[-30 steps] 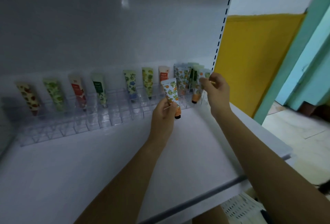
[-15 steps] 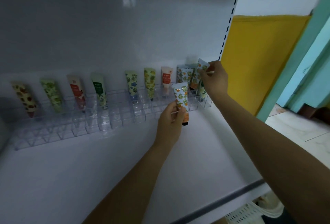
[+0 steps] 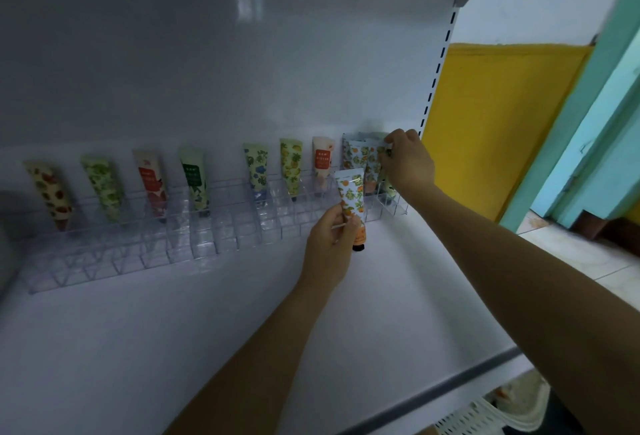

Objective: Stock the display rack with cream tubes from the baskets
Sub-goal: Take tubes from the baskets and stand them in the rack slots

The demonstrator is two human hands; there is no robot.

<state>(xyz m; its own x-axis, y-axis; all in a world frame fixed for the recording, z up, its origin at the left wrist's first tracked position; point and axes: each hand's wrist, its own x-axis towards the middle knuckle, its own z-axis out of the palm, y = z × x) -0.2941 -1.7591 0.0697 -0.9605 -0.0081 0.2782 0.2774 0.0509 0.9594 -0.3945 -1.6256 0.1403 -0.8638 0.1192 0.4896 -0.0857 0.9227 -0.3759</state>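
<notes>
A clear plastic display rack (image 3: 221, 244) runs along the back of the white shelf (image 3: 398, 296). Several patterned cream tubes stand in its rear slots, caps down. My left hand (image 3: 332, 244) grips an orange-patterned tube (image 3: 351, 197) upright, just in front of the rack's right part. My right hand (image 3: 407, 162) pinches the top of a tube (image 3: 372, 171) standing in the rack's far right end, among a cluster of similar tubes (image 3: 353, 155). That tube's lower part is partly hidden behind the rack walls.
A white perforated basket (image 3: 481, 417) shows below the shelf's front edge at the bottom right. The shelf's upright post (image 3: 438, 64) with slots bounds the rack on the right. Beyond it are a yellow wall (image 3: 495, 123) and a teal door frame (image 3: 588, 105).
My right hand has moved the tube back and down into the rack's far right end. My left hand with its orange tube has shifted slightly toward the rack.
</notes>
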